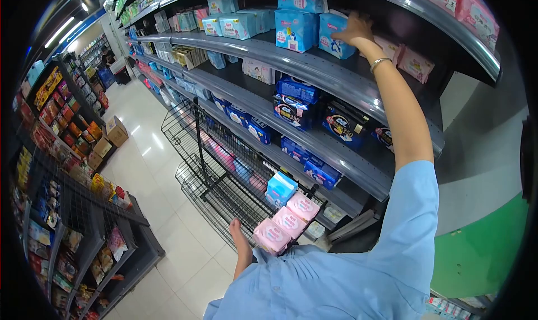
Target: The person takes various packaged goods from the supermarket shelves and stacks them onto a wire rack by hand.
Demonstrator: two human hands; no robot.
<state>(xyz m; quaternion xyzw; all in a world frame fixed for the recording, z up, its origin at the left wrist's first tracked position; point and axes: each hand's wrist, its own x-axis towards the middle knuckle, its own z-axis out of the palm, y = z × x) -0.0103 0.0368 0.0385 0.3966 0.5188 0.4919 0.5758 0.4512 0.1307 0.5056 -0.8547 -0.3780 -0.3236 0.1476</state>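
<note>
My right hand (357, 29) reaches up to a shelf, its fingers over the top and side of a blue pack of sanitary pads (333, 42). That pack stands on the shelf beside a larger blue pack (295, 30). Pink packs (414, 65) lie to the right, behind my forearm. Low beside the wire cart (210, 194) is my left hand (241, 242), thumb side showing; its other fingers are mostly hidden. On the near end of the cart sit several pink packs (273, 235) and one light blue pack (281, 189).
Shelves with dark blue packs (291, 111) run along the right and away into the distance. Across the tiled floor (182, 252) stands a rack of snacks (106, 252). Cardboard boxes (116, 131) sit by it. A person (107, 56) is far down the aisle.
</note>
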